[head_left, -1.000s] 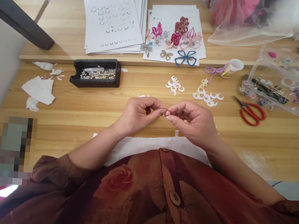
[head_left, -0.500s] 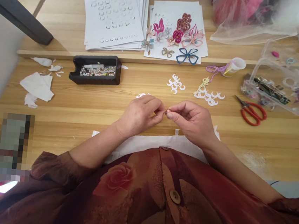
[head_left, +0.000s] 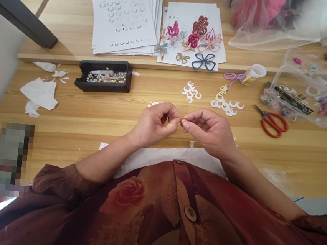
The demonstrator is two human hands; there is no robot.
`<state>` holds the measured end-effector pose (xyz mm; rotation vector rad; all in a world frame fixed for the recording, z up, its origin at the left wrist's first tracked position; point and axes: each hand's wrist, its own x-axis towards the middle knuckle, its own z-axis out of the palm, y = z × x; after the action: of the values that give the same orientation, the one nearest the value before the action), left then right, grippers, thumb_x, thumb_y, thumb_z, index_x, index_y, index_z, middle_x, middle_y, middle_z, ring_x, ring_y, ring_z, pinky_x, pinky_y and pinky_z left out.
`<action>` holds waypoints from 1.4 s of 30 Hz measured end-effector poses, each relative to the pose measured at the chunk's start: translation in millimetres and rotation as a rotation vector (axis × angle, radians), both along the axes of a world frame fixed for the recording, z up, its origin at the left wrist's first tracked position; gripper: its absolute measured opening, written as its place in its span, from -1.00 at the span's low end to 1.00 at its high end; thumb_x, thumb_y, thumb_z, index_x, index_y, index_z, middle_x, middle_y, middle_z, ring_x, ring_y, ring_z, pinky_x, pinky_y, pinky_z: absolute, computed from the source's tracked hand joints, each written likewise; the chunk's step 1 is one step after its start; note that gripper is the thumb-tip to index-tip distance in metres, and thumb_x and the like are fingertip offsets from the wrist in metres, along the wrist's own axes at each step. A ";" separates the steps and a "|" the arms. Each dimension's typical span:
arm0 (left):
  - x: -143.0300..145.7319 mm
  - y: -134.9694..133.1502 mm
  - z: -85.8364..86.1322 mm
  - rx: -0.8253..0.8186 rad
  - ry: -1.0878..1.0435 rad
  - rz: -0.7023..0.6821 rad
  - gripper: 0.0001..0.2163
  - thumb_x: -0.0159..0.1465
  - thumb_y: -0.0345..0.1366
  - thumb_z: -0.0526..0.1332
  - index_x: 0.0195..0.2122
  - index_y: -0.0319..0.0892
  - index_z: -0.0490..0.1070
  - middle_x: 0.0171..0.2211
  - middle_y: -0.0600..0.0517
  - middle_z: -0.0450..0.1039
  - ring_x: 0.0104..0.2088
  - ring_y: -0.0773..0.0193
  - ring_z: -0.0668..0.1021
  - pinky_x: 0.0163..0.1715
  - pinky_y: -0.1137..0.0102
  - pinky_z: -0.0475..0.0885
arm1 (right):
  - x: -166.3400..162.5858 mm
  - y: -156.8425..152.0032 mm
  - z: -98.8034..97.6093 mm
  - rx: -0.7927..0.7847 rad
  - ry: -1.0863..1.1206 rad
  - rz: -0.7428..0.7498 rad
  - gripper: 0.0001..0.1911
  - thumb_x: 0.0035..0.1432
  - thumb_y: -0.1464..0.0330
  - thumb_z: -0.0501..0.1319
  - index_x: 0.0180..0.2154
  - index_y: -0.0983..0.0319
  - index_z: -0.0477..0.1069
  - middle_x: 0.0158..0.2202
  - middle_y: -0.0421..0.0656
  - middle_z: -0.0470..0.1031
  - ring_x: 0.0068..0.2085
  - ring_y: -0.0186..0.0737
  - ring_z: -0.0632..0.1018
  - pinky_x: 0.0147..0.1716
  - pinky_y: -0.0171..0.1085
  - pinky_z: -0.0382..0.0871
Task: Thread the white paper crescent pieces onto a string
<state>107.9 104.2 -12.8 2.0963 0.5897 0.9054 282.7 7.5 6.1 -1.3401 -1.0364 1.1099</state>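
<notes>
A: Head view first — what is the right hand doing?

B: Pinching a tiny reddish piece between thumb and forefinger, too small to identify.

A: And the left hand?

B: Thumb and forefinger pressed together just beside the piece; whether they grip anything, I can't tell.

A: Where is the piece, then?

B: Between the two hands, over the worktop, with white crescents lying beyond it.

A: Anything else around?

B: Red-handled snips rightward, near a clear plastic box. Leftward, a black tray holds beads. On the shelf behind — a blue butterfly ornament among flowers.
</notes>
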 end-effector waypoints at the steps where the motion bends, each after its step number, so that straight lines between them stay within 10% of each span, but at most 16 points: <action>1: 0.3 -0.2 -0.3 -0.040 -0.003 0.000 -0.93 0.24 -0.42 0.29 -0.37 -0.17 0.43 -0.50 0.14 0.44 -0.56 0.44 0.33 -0.53 0.47 0.24 | 0.2 0.2 0.3 -0.005 0.004 0.003 -0.68 0.06 0.15 0.54 -0.32 0.21 0.57 -0.41 -0.19 0.62 -0.39 -0.33 0.57 -0.36 -0.30 0.52; 15: 3.5 1.9 2.6 -0.573 -0.135 -0.169 -0.72 0.31 -0.09 0.37 -0.36 -0.18 0.41 -0.46 0.05 0.46 -0.44 0.37 0.46 -0.43 0.45 0.37 | 3.6 0.7 -4.1 -0.018 0.197 0.079 -0.75 0.16 0.20 0.50 -0.28 0.22 0.59 -0.34 -0.15 0.66 -0.40 -0.34 0.60 -0.54 -0.39 0.43; 24: -0.1 3.2 3.4 -0.239 -0.050 -0.168 -0.86 0.29 -0.29 0.36 -0.35 -0.16 0.43 -0.46 0.08 0.45 -0.47 0.38 0.41 -0.44 0.44 0.33 | 18.6 4.1 -0.1 -0.115 0.185 0.268 -0.69 0.18 0.14 0.49 -0.28 0.24 0.56 -0.47 -0.21 0.58 -0.49 -0.37 0.52 -0.52 -0.36 0.46; 33: 1.0 10.2 2.0 -0.682 -0.075 -0.289 -0.70 0.35 -0.04 0.36 -0.30 -0.22 0.53 -0.42 0.00 0.56 -0.47 0.39 0.48 -0.48 0.47 0.36 | 15.1 3.5 4.9 -0.026 0.022 0.119 -0.69 0.13 0.13 0.50 -0.30 0.22 0.57 -0.44 -0.18 0.61 -0.47 -0.35 0.53 -0.48 -0.33 0.45; 42: 3.2 5.0 3.5 -0.723 -0.111 -0.171 -0.66 0.20 -0.01 0.50 -0.39 -0.21 0.56 -0.48 -0.01 0.59 -0.45 0.32 0.57 -0.42 0.41 0.48 | 13.1 2.6 -2.1 -0.032 0.036 0.083 -0.70 0.08 0.15 0.54 -0.31 0.21 0.59 -0.43 -0.17 0.64 -0.44 -0.31 0.56 -0.49 -0.32 0.44</action>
<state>111.1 109.2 -9.2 1.4092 0.5614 0.5847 295.8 10.1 4.0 -1.3077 -1.0597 1.2122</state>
